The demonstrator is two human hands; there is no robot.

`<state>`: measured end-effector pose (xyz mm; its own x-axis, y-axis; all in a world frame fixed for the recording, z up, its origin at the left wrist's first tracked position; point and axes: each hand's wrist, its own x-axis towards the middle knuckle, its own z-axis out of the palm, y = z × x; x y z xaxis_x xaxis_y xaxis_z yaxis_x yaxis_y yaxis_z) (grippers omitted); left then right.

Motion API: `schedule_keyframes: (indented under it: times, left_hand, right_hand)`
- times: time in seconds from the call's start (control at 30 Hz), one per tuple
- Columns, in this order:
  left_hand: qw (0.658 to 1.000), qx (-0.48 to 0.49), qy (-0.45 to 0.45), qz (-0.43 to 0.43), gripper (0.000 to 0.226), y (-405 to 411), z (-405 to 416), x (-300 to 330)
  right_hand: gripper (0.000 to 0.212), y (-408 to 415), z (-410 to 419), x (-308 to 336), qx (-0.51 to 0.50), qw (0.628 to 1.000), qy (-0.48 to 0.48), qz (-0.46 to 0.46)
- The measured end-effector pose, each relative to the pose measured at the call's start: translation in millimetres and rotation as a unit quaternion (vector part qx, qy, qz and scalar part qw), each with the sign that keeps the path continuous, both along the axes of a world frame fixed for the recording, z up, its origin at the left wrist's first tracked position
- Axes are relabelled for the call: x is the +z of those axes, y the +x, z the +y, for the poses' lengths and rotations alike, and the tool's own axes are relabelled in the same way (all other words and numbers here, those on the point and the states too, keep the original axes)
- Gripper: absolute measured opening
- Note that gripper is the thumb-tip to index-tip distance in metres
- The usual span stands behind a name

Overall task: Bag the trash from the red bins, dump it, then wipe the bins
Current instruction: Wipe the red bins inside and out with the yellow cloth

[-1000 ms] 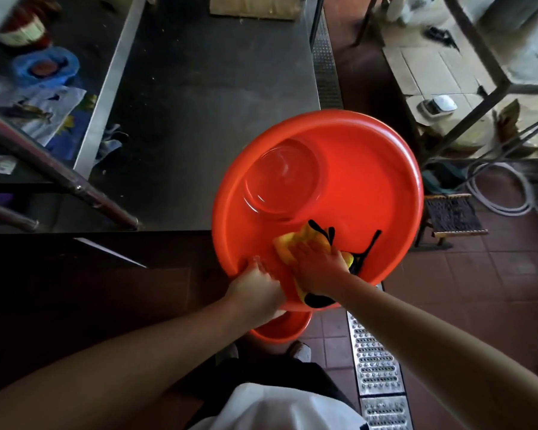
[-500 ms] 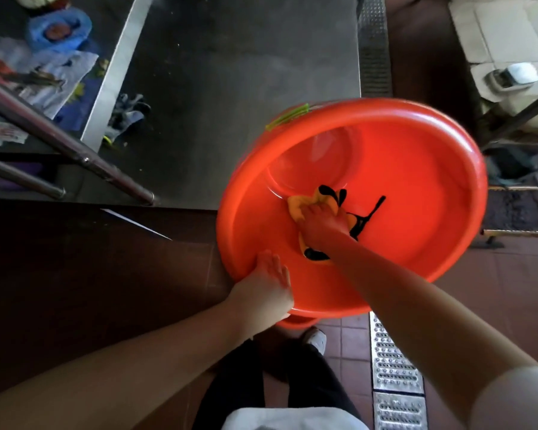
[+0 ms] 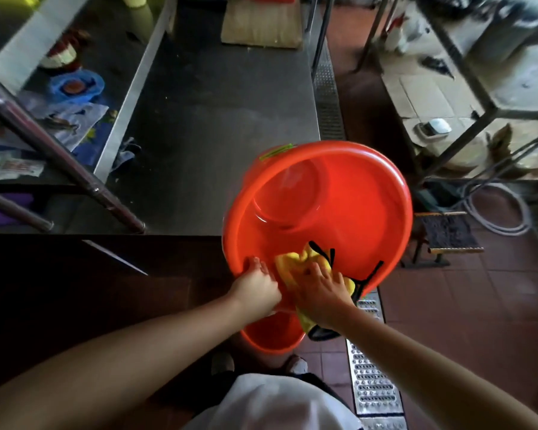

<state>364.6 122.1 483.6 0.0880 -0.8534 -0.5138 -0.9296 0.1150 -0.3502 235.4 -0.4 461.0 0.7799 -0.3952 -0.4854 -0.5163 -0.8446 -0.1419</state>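
Observation:
A big red bin (image 3: 354, 200) is tilted toward me at the end of the steel table, its inside empty. My left hand (image 3: 257, 288) grips its near rim, fingers curled over the edge. My right hand (image 3: 322, 291) presses a yellow cloth with black trim (image 3: 295, 262) against the inner wall by the near rim, fingers spread. A second red bin (image 3: 274, 336) stands on the floor below, mostly hidden by my hands.
The steel table (image 3: 218, 125) stretches ahead, with a cardboard piece (image 3: 261, 29) at its far end. A lower shelf on the left holds a blue bowl (image 3: 75, 86) and papers. A metal floor drain grate (image 3: 371, 367) runs on the right. A small stool (image 3: 446, 234) and hose (image 3: 497, 209) lie right.
My right hand drew the cloth from deep inside the bin back to the near rim, close beside my left hand. The bin shifted slightly as the view tilted up.

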Motion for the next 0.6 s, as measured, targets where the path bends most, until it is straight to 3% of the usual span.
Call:
schedule_keyframes:
  times: [0.1,0.17,0.37,0.6]
  left_hand:
    - [1.0,-0.009,-0.003,0.002,0.051,10,2,10]
    - [1.0,-0.017,-0.005,0.002,0.045,18,3,16]
    - [0.999,-0.033,-0.037,-0.006,0.045,52,18,36]
    - [0.99,-0.055,-0.003,-0.127,0.048,109,39,66]
  right_hand:
    - [0.106,-9,6,8,0.048,0.999,-0.01,-0.004]
    - [0.115,-7,5,8,0.089,0.995,-0.035,0.014]
    - [0.103,11,-3,18,0.148,0.984,-0.097,0.016]
    - [0.057,23,-12,39,0.237,0.937,-0.247,-0.063]
